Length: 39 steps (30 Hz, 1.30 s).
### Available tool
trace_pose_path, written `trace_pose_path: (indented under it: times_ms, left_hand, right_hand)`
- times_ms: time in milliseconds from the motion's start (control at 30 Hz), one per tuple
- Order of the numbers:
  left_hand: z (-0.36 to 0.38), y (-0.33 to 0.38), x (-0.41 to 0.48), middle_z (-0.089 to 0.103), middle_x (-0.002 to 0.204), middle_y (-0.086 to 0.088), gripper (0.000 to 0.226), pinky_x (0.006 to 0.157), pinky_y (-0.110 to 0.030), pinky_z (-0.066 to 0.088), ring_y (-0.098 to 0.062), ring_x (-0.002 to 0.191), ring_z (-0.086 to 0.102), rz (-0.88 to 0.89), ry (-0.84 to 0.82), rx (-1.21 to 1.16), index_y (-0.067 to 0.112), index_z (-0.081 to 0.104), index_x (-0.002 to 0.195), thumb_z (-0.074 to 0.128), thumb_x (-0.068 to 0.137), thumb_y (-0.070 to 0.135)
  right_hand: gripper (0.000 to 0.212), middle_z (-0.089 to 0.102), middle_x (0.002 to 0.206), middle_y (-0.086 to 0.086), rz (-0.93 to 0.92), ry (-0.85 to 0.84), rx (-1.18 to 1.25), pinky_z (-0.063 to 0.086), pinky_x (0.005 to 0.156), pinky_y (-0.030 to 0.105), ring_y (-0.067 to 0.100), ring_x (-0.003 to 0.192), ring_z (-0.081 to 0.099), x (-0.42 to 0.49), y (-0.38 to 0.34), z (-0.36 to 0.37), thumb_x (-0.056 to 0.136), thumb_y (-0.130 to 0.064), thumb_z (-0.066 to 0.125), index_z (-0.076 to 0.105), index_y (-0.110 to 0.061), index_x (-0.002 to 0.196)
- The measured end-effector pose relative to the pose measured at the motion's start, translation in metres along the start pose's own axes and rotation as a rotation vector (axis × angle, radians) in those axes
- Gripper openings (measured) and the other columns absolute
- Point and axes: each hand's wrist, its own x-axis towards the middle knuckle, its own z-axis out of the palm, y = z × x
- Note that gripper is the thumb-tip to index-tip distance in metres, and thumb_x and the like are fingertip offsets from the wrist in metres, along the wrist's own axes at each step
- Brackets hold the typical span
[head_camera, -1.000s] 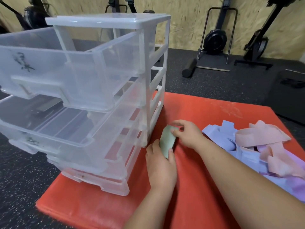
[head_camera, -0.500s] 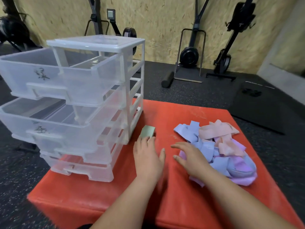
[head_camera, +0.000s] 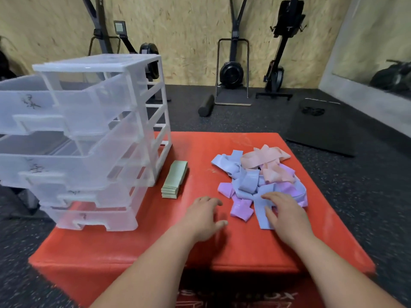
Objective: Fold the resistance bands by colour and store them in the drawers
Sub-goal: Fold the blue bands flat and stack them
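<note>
A neat stack of folded green bands (head_camera: 174,179) lies on the red box (head_camera: 200,247), right beside the clear plastic drawer unit (head_camera: 89,138), whose drawers are pulled out. To the right sits a loose pile of blue, purple and pink bands (head_camera: 259,176). My right hand (head_camera: 283,213) rests with spread fingers on a blue band (head_camera: 261,215) at the pile's near edge. My left hand (head_camera: 203,216) hovers open over bare red surface, between the green stack and the pile, holding nothing.
The red box stands on a dark speckled gym floor. Rowing machines (head_camera: 232,72) lean against the wooden back wall, with a black foam roller (head_camera: 206,105) on the floor. A black mat (head_camera: 320,127) lies to the right.
Both hands have let go of the folded green band, which now lies on the stack. My right hand moved right onto the pile; my left hand drew back from the stack.
</note>
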Motion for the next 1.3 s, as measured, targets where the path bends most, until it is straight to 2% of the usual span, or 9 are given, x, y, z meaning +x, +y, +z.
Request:
trace_pose_path:
  times_ms: [200, 400, 533, 667, 733, 833, 933, 1167, 1300]
  left_hand:
    - [0.013, 0.005, 0.015, 0.052, 0.145, -0.005, 0.071, 0.116, -0.041, 0.039, -0.029, 0.137, 0.046, -0.004, -0.026, 0.024, 0.028, 0.048, 0.151, 0.071, 0.09, 0.056]
    - [0.023, 0.02, 0.037, 0.054, 0.143, -0.003, 0.063, 0.108, -0.043, 0.045, -0.03, 0.129, 0.05, 0.075, 0.029, 0.099, 0.026, 0.05, 0.147, 0.067, 0.092, 0.051]
    - [0.023, 0.016, 0.048, 0.055, 0.143, -0.002, 0.061, 0.106, -0.044, 0.045, -0.029, 0.127, 0.05, 0.078, 0.041, 0.11, 0.026, 0.051, 0.147, 0.065, 0.093, 0.051]
    - [0.017, 0.008, 0.052, 0.056, 0.141, 0.0, 0.059, 0.107, -0.042, 0.044, -0.027, 0.129, 0.049, 0.072, 0.082, 0.095, 0.028, 0.053, 0.145, 0.067, 0.093, 0.051]
    - [0.014, 0.004, 0.052, 0.058, 0.138, 0.0, 0.056, 0.107, -0.042, 0.044, -0.027, 0.127, 0.05, 0.066, 0.108, 0.07, 0.028, 0.055, 0.144, 0.066, 0.093, 0.05]
    - [0.007, 0.002, 0.05, 0.059, 0.136, 0.001, 0.052, 0.106, -0.041, 0.044, -0.026, 0.127, 0.052, 0.073, 0.177, -0.011, 0.026, 0.056, 0.143, 0.066, 0.095, 0.043]
    - [-0.003, 0.008, 0.046, 0.061, 0.137, 0.003, 0.05, 0.106, -0.039, 0.045, -0.022, 0.126, 0.055, 0.096, 0.294, -0.158, 0.026, 0.057, 0.142, 0.069, 0.096, 0.038]
    - [-0.02, 0.033, 0.039, 0.055, 0.15, 0.014, 0.054, 0.109, -0.032, 0.043, -0.011, 0.133, 0.053, 0.129, 0.421, -0.486, 0.031, 0.05, 0.151, 0.067, 0.1, 0.04]
    - [-0.027, 0.041, 0.028, 0.073, 0.109, 0.016, 0.019, 0.091, -0.031, 0.051, -0.007, 0.101, 0.063, 0.173, 0.407, -0.506, 0.028, 0.071, 0.117, 0.07, 0.098, 0.03]
  right_hand:
    - [0.038, 0.072, 0.118, -0.004, -0.039, 0.088, -0.122, 0.055, 0.09, 0.043, 0.029, 0.109, 0.063, 0.017, 0.008, 0.01, 0.085, -0.02, 0.079, 0.073, -0.022, 0.122]
    - [0.039, 0.068, 0.117, -0.009, -0.082, 0.016, -0.332, 0.051, 0.081, 0.043, 0.026, 0.105, 0.056, 0.055, -0.02, 0.026, 0.086, -0.044, 0.075, 0.068, -0.029, 0.121]
    - [0.029, 0.067, 0.106, -0.012, -0.065, 0.035, -0.394, 0.044, 0.075, 0.039, 0.024, 0.098, 0.052, 0.072, -0.026, 0.032, 0.086, -0.052, 0.072, 0.068, -0.031, 0.107]
    - [0.007, 0.066, 0.084, -0.008, -0.066, 0.086, -0.45, 0.041, 0.071, 0.04, 0.025, 0.086, 0.045, 0.082, -0.022, 0.036, 0.085, -0.032, 0.075, 0.073, -0.028, 0.079]
    - [0.014, 0.061, 0.075, -0.004, -0.03, 0.14, -0.382, 0.038, 0.068, 0.039, 0.027, 0.085, 0.047, 0.083, -0.026, 0.029, 0.085, -0.025, 0.073, 0.069, -0.024, 0.072]
    - [0.004, 0.065, 0.082, -0.001, 0.037, 0.218, -0.074, 0.041, 0.073, 0.037, 0.026, 0.094, 0.052, 0.087, -0.039, 0.007, 0.09, -0.028, 0.07, 0.074, -0.026, 0.09]
    - [0.008, 0.07, 0.092, -0.013, 0.019, 0.252, 0.216, 0.04, 0.077, 0.029, 0.012, 0.095, 0.055, 0.085, -0.05, -0.014, 0.094, -0.031, 0.068, 0.073, -0.033, 0.1]
    - [0.014, 0.076, 0.097, -0.02, 0.014, 0.14, 0.611, 0.045, 0.075, 0.011, 0.005, 0.092, 0.068, 0.055, -0.067, -0.037, 0.093, -0.019, 0.076, 0.076, -0.029, 0.102]
    - [0.013, 0.076, 0.1, -0.013, -0.034, 0.055, 0.618, 0.045, 0.074, 0.012, 0.006, 0.094, 0.069, 0.04, -0.07, -0.047, 0.094, -0.017, 0.075, 0.076, -0.026, 0.104]
